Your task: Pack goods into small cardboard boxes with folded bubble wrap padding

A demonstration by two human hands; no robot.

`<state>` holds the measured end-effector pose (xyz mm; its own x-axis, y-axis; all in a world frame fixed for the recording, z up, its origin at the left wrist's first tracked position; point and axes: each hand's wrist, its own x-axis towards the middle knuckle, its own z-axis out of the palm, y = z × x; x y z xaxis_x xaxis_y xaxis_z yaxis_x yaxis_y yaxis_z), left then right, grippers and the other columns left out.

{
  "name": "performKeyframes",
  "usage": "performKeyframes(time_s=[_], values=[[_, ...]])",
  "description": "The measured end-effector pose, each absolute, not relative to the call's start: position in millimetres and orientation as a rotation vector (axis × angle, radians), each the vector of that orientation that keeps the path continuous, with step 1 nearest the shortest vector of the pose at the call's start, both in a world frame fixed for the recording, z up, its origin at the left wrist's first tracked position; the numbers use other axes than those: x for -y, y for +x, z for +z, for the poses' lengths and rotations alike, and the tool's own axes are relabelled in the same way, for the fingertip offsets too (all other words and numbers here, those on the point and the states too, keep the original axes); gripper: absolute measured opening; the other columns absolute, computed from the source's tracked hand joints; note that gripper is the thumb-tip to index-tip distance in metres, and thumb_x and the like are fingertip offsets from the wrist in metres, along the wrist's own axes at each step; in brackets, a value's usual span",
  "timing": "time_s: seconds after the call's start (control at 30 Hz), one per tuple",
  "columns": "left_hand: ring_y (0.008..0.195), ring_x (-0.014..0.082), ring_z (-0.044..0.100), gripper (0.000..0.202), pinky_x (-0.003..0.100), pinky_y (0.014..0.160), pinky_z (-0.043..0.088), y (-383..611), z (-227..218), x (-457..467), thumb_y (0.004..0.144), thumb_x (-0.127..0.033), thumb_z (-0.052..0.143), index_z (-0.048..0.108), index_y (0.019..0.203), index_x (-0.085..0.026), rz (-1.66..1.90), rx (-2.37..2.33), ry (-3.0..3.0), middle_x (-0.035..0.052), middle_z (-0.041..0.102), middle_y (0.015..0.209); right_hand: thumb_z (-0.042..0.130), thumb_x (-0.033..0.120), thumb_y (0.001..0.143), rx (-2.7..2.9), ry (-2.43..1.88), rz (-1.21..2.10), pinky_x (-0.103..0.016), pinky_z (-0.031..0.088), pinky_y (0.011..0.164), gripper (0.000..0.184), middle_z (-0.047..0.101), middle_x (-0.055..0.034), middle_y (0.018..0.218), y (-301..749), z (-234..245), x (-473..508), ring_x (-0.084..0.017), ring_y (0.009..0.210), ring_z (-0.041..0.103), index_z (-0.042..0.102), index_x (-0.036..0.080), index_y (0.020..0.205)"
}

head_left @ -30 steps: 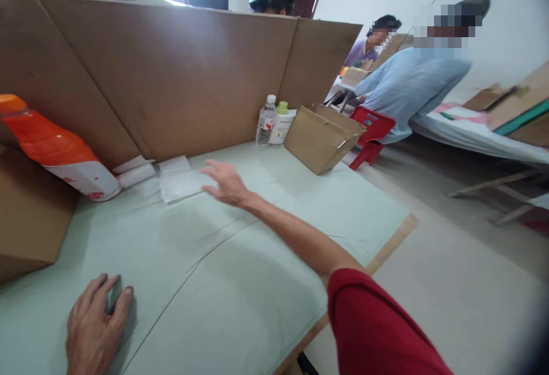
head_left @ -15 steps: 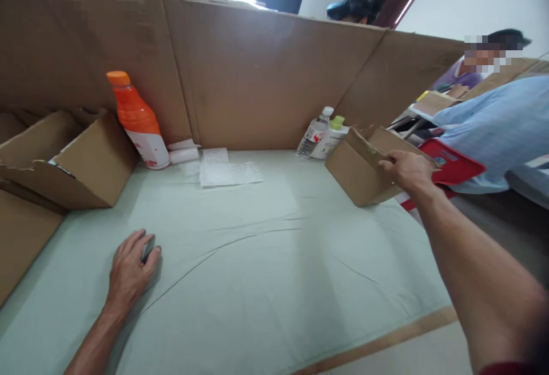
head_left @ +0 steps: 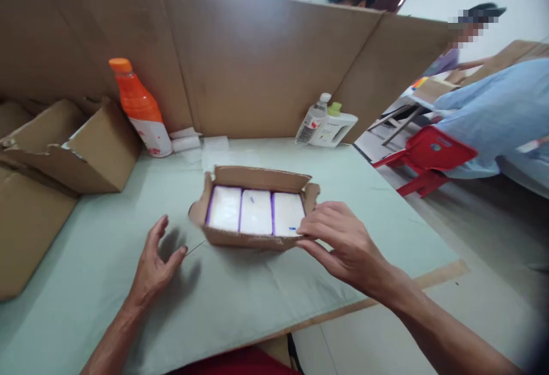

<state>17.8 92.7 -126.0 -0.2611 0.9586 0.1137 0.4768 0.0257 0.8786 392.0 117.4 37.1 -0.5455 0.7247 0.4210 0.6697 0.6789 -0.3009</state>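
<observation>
An open-topped cardboard box [head_left: 244,240] is at the middle of the table, tilted a little towards me. Inside it three white packs [head_left: 256,210] with purple edges sit side by side in a row. My right hand [head_left: 337,240] grips the box by its front right corner, thumb outside the wall and fingers over the rim. Left of the box, my left hand [head_left: 159,260] hovers over the cloth with thumb and fingers apart and nothing in it. Whether the box's base touches the table I cannot tell.
Cardboard boxes [head_left: 107,155] stand at the left. Along the cardboard partition [head_left: 274,66] are an orange bottle [head_left: 141,106], clear wrapping [head_left: 214,146], a water bottle [head_left: 311,120] and a white jug [head_left: 337,129]. Beyond the table's right edge is a red chair [head_left: 440,149]; other people are behind the partition.
My right hand has brought the box from the table's far right to the middle, and its packs now show. My left hand has lifted and moved right, fingers spread.
</observation>
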Motion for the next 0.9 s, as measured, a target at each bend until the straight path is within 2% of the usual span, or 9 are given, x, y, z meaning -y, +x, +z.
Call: performKeyframes(time_s=[0.13,0.3,0.4,0.47,0.53,0.6,0.7,0.8,0.9], values=[[0.143,0.0379,0.046,0.095,0.05,0.116,0.044,25.1,-119.2,-62.9,0.075,-0.064,0.071,0.039,0.153,-0.021,1.24,-1.591,1.311,0.0157,0.046,0.157,0.068,0.046,0.09,1.901,-1.131,0.252,-0.05,0.05,0.098,0.023,0.075,-0.0091,0.114,406.5,21.4,-113.3,-0.029,0.109,0.067,0.073,0.033,0.108],[0.141,0.0379,0.05,0.098,0.05,0.114,0.047,33.0,-133.2,-37.5,0.077,-0.066,0.066,0.035,0.157,-0.018,1.219,-1.529,1.201,0.0188,0.053,0.15,0.055,0.055,0.094,1.554,-1.4,0.884,-0.041,0.059,0.08,0.04,0.075,-0.0093,0.115,407.9,-55.2,-142.7,-0.026,0.097,0.071,0.072,0.025,0.115],[0.139,0.0384,0.052,0.094,0.054,0.114,0.045,43.0,-140.9,-36.5,0.079,-0.062,0.068,0.039,0.155,-0.015,1.198,-1.511,1.231,0.0224,0.062,0.138,0.048,0.06,0.096,1.509,-1.37,1.097,-0.042,0.059,0.081,0.048,0.075,-0.0104,0.115,384.2,-102.0,-149.3,-0.028,0.103,0.069,0.073,0.023,0.115],[0.134,0.0395,0.056,0.085,0.055,0.112,0.047,43.9,-142.1,-43.6,0.077,-0.062,0.07,0.053,0.144,-0.012,1.184,-1.551,1.252,0.023,0.068,0.125,0.043,0.061,0.097,1.481,-1.343,1.113,-0.045,0.058,0.089,0.052,0.075,-0.0104,0.116,365.4,-120.0,-148.1,-0.029,0.108,0.067,0.072,0.023,0.117],[0.122,0.0401,0.064,0.074,0.054,0.106,0.051,36.8,-140.2,-56.9,0.072,-0.065,0.072,0.066,0.123,-0.012,1.185,-1.615,1.253,0.0212,0.073,0.111,0.041,0.061,0.098,1.459,-1.322,1.121,-0.046,0.055,0.096,0.053,0.074,-0.01,0.12,347.2,-125.9,-147.0,-0.029,0.113,0.065,0.071,0.022,0.12],[0.107,0.0391,0.07,0.064,0.051,0.097,0.057,23.5,-136.0,-74.9,0.063,-0.067,0.075,0.071,0.1,-0.015,1.198,-1.691,1.233,0.0176,0.074,0.097,0.04,0.06,0.099,1.458,-1.288,1.16,-0.045,0.054,0.099,0.053,0.073,-0.0091,0.123,330.3,-123.2,-149.6,-0.028,0.116,0.064,0.07,0.023,0.121],[0.089,0.0354,0.071,0.056,0.045,0.079,0.061,3.4,-129.5,-103.8,0.054,-0.064,0.079,0.066,0.083,-0.018,1.229,-1.8,1.203,0.0117,0.072,0.081,0.04,0.063,0.099,1.469,-1.24,1.217,-0.041,0.055,0.094,0.052,0.075,-0.0075,0.114,309.9,-115.6,-161.1,-0.027,0.111,0.065,0.072,0.024,0.111],[0.077,0.0294,0.069,0.054,0.039,0.068,0.058,-3.3,-129.2,-122.1,0.056,-0.061,0.079,0.064,0.084,-0.018,1.285,-1.812,1.206,0.0081,0.069,0.077,0.04,0.068,0.096,1.472,-1.241,1.243,-0.036,0.058,0.08,0.054,0.074,-0.0054,0.092,304.4,-113.6,-177.4,-0.025,0.091,0.066,0.071,0.024,0.094],[0.078,0.0265,0.068,0.051,0.037,0.07,0.058,5.9,-136.5,-124.1,0.063,-0.057,0.076,0.061,0.093,-0.018,1.373,-1.77,1.168,0.0063,0.069,0.08,0.043,0.067,0.095,1.536,-1.244,1.229,-0.034,0.056,0.074,0.053,0.071,-0.0041,0.083,316.8,-113.3,-199.4,-0.022,0.08,0.064,0.068,0.022,0.083]])
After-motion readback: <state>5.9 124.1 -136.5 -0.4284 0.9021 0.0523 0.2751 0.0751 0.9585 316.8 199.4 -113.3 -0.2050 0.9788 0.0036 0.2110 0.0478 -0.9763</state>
